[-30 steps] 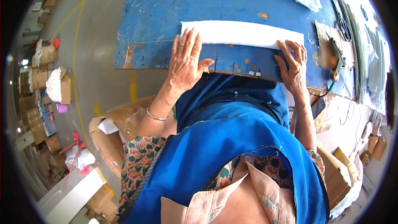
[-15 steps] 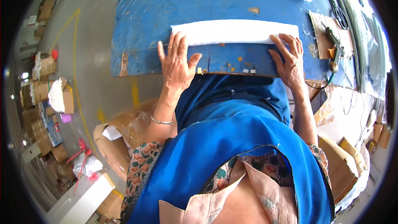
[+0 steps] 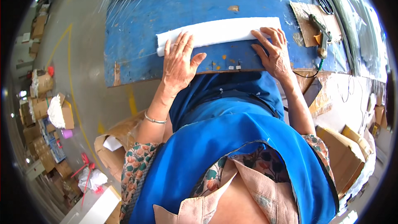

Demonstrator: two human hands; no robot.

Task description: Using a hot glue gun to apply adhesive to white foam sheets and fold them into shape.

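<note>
Head view: the left hand (image 3: 179, 61) and right hand (image 3: 273, 52), both spread flat, press the near edge of a folded white cloth strip (image 3: 219, 32) lying across the blue worktable (image 3: 137, 33); the fingers cover that edge. Since a second ago the table and cloth sit higher in frame, hands unchanged. At 2 o'clock a glue gun (image 3: 320, 33) lies on cardboard; boxes (image 3: 39, 108) line the concrete floor at 9 o'clock.
</note>
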